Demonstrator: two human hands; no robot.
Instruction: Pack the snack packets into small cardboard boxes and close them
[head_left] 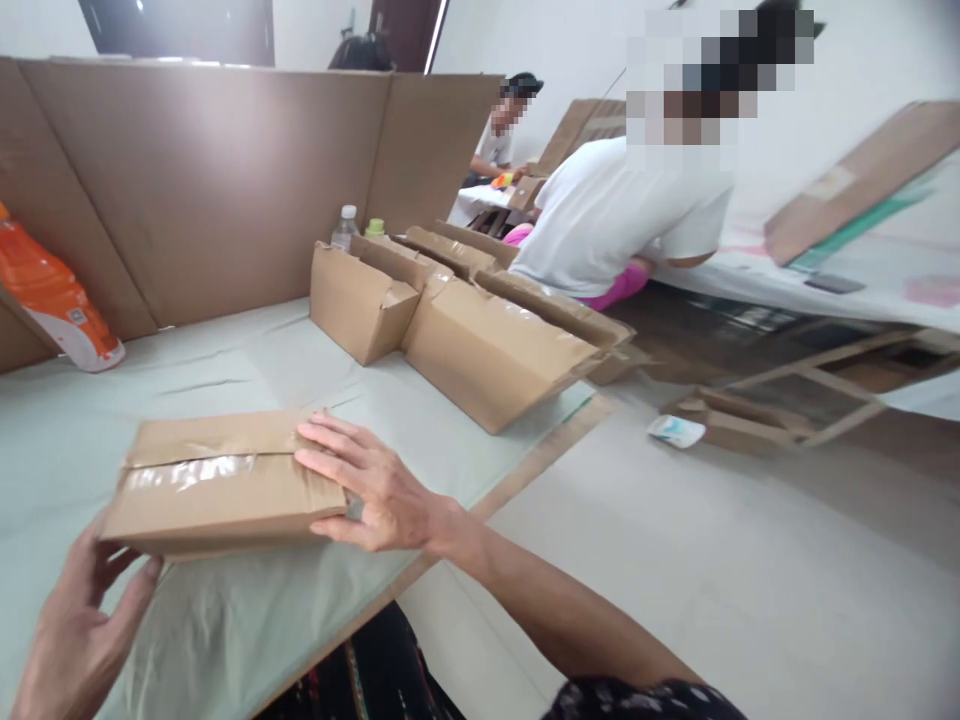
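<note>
A closed cardboard box [225, 500] with clear tape over its top seam is between my two hands, near the table's front edge. My left hand [90, 610] grips its near left corner, thumb below the front edge and the other fingers partly hidden behind the box. Across the right end lies my right hand [367, 490], its fingers over the top and its thumb against the front side. Whether the box rests fully on the table or is slightly raised, I cannot tell.
Several open cardboard boxes [487, 345] stand at the table's right edge, with a clear bottle [346, 228] among them. An orange bottle [56, 290] leans at left before a cardboard screen [247, 190]. Two people sit beyond; another box [750, 420] is on the floor.
</note>
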